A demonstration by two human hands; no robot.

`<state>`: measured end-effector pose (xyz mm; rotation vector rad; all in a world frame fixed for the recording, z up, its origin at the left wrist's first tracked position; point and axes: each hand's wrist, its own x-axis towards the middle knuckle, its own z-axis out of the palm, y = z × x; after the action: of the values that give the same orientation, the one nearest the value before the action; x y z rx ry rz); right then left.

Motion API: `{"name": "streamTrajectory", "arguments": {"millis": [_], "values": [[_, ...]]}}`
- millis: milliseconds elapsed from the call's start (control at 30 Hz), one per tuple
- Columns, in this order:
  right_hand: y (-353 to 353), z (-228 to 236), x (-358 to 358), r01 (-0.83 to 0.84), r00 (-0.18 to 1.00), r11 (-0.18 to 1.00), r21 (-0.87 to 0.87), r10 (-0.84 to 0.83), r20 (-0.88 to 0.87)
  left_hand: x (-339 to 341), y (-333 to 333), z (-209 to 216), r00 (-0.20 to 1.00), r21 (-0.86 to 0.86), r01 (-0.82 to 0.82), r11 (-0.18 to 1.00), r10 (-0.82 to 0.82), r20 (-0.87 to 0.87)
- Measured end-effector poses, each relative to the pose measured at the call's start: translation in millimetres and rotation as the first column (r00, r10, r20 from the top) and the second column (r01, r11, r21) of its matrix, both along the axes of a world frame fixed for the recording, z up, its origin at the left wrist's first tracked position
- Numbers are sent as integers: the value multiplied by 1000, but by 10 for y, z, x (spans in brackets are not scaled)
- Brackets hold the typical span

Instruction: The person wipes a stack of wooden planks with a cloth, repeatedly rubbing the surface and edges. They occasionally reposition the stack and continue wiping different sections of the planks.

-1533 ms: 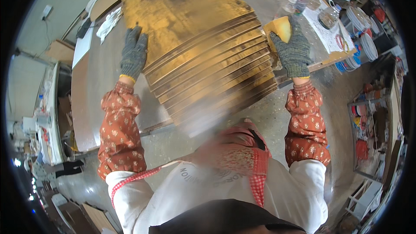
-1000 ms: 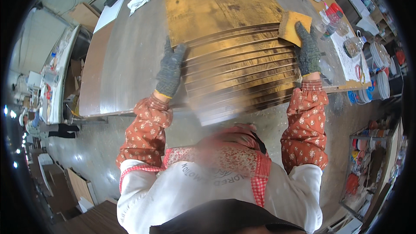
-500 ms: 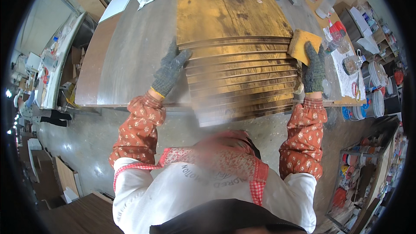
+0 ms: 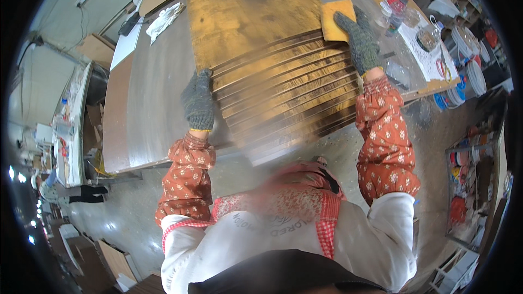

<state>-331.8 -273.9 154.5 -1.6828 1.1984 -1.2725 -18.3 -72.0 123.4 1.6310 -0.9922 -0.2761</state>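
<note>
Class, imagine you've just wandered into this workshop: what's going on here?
A person's right hand, in a dark grey knitted glove, holds a yellow, sponge-like block by the near right corner of the top panel in a fanned stack of flat, golden-brown, dark-streaked panels. The left hand, gloved alike, is at the stack's left edge; whether it grips is unclear. A crumpled white cloth lies on the grey table, left of the stack.
</note>
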Motion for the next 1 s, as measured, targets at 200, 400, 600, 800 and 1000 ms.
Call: {"name": "streamTrajectory", "arguments": {"millis": [200,400,600,800,1000], "values": [[-125,-71,29,-29,1000,999,15,29,11,66,-33,48,991,81,-77,994,67,119],[51,106,-85,-125,992,992,26,123,39,540,43,-162,935,252,195,948,-257,244],[403,295,-18,-423,895,869,-256,357,-266,988,-282,87,862,118,480,869,-492,122],[658,458,770,-619,643,698,-360,188,-743,965,-946,-138,860,262,259,930,-346,376],[1145,469,1888,-787,613,392,-477,399,-682,989,-936,-472,823,4,516,857,-497,275]]}}
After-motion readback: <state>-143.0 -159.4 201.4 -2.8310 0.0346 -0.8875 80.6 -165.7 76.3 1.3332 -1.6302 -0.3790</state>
